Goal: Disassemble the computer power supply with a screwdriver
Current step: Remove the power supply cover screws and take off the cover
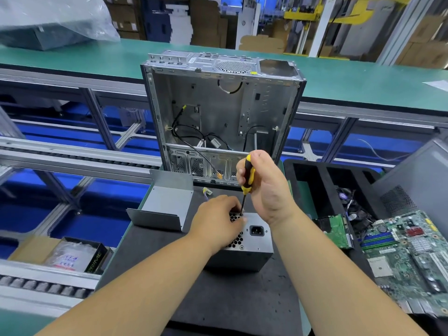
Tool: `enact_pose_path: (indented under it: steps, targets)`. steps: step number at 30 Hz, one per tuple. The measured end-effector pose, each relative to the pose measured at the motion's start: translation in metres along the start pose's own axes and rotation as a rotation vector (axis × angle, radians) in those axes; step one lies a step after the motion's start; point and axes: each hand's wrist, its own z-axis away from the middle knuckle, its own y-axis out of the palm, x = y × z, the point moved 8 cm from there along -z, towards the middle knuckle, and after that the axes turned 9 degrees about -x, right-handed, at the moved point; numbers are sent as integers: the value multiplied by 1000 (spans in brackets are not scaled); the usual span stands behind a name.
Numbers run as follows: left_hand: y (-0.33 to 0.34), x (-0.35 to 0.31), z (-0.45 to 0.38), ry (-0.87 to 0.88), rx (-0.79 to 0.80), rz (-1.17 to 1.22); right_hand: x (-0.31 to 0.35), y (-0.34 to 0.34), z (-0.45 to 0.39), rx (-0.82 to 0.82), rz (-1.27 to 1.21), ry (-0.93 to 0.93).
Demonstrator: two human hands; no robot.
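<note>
Power supply: I am seeing the grey power supply (252, 241) sitting on the dark mat (232, 299) in front of me, its face with the honeycomb grille and the black power socket (256, 230) turned up toward the camera.
Right hand: my right hand (265, 187) is gripping the yellow-and-black screwdriver (247, 180) by the handle, holding it upright with the tip going down at the top edge of the grille.
Left hand: my left hand (218, 218) is resting on the unit with curled fingers around the shaft near the tip; whether they are pinching it I cannot tell.
Behind: an empty computer case (223, 112) is standing open.
Left of the unit: a bent metal cover (164, 204) is lying on the mat.
Right: a motherboard (409, 260) is lying beside a black tray (315, 180).
</note>
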Motion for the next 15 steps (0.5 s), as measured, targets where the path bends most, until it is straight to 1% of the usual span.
enact_pose_path:
  steps: [7,12,15]
  targets:
    - [0,0,-2,-6,7,1,3,-13,-4,-119,82,43]
    - [0,-1,-2,-2,10,1,-3,-5,-5,-102,-50,127]
    - [0,-1,-3,1,13,-6,-5,2,-6,-70,-101,119]
